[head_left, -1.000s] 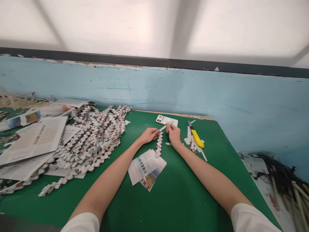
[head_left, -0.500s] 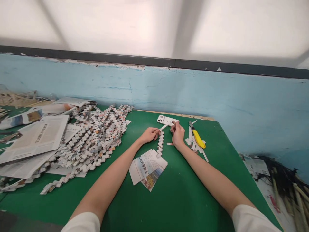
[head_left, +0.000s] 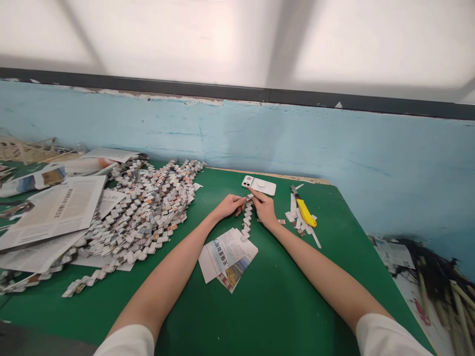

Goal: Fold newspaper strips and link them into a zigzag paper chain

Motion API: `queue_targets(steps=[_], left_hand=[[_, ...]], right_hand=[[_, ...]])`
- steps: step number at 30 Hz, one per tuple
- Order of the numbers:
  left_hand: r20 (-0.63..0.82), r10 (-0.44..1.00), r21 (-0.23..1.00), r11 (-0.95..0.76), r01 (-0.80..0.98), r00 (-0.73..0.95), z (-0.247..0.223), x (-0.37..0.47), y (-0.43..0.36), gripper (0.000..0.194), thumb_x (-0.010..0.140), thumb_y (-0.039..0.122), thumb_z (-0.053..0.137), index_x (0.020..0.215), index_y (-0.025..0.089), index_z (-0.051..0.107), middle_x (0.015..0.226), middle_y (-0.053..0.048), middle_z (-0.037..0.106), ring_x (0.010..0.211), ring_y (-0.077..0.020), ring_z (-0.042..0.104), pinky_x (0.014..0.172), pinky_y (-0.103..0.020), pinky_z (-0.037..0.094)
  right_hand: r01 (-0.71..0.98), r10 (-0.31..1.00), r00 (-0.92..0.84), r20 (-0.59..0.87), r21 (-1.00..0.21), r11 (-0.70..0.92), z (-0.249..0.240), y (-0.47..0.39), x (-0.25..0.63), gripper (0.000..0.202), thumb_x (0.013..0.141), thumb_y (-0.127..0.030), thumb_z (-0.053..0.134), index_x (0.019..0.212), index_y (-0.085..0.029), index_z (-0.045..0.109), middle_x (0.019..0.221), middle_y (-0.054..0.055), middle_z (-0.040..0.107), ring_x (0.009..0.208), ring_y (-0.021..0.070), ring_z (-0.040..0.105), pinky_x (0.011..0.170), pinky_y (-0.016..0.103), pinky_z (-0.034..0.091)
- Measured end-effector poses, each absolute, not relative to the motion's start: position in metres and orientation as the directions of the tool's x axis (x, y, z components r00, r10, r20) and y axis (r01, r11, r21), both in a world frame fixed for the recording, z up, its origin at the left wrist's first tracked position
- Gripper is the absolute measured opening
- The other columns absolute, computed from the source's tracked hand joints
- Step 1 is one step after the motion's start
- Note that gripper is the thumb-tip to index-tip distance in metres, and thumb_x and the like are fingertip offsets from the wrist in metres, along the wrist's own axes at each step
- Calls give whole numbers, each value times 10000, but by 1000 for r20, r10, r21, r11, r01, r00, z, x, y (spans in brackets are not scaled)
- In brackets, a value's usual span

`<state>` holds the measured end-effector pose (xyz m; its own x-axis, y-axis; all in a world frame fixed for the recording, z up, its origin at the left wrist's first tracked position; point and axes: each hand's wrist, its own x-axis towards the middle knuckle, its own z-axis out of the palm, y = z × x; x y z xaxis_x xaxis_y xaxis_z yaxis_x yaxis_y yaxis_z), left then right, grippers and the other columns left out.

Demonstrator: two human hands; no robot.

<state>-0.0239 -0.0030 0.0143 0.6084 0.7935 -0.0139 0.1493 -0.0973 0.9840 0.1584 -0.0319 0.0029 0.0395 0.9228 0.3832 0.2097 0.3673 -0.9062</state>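
Observation:
A zigzag chain of folded paper hangs down from between my two hands, its lower end on some cut newspaper pieces. My left hand is closed, its fingertips pinching the chain's top end. From the right, my right hand presses its fingers on the same end, where a short white bit of paper shows. Just behind the hands lies a white phone, face down. Right of my right hand, a yellow-handled knife rests on loose paper strips.
A large heap of folded paper chains covers the left of the green table, beside newspaper sheets and scissors. A blue wall stands behind. Sticks and dark scraps lie beyond the right edge.
My right hand has moved left and closed in on the chain's top beside my left hand. The long white strip between the hands no longer sticks out, and the phone is more exposed.

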Motion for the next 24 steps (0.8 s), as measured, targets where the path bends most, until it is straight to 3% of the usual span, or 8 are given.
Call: queue_targets(steps=[5, 13, 18, 24], left_hand=[[-26, 783, 996, -34, 85, 622, 10, -25, 1, 522, 907, 618, 543, 679, 153, 608, 475, -14, 586, 426, -124, 514, 566, -264, 403], [-14, 785, 997, -36, 69, 619, 17, -25, -2, 666, 969, 676, 369, 697, 134, 647, 493, -33, 593, 464, -135, 542, 661, -288, 449], [-30, 799, 992, -48, 114, 601, 16, -24, -1, 550, 893, 661, 556, 692, 151, 606, 532, -10, 590, 502, -132, 527, 624, -274, 422], [-16, 809, 993, -57, 105, 588, 16, -24, -2, 516, 904, 640, 556, 704, 165, 564, 509, 17, 556, 501, -113, 487, 615, -256, 398]], right_hand=[[361, 894, -39, 446, -828, 429, 2, -33, 158, 390, 934, -269, 498, 1220, -239, 762, 777, 18, 612, 681, 164, 521, 685, 277, 442], [500, 860, -120, 496, -718, 484, -4, -31, 159, 424, 941, -202, 461, 1244, -258, 751, 791, 33, 593, 697, 176, 553, 702, 289, 447], [498, 869, -87, 486, -734, 461, -2, -32, 158, 412, 947, -209, 456, 1227, -252, 754, 799, 38, 614, 698, 181, 549, 706, 293, 459], [409, 884, -15, 467, -804, 432, 3, -31, 158, 388, 933, -236, 475, 1211, -234, 746, 968, 61, 724, 808, 204, 610, 776, 313, 484]])
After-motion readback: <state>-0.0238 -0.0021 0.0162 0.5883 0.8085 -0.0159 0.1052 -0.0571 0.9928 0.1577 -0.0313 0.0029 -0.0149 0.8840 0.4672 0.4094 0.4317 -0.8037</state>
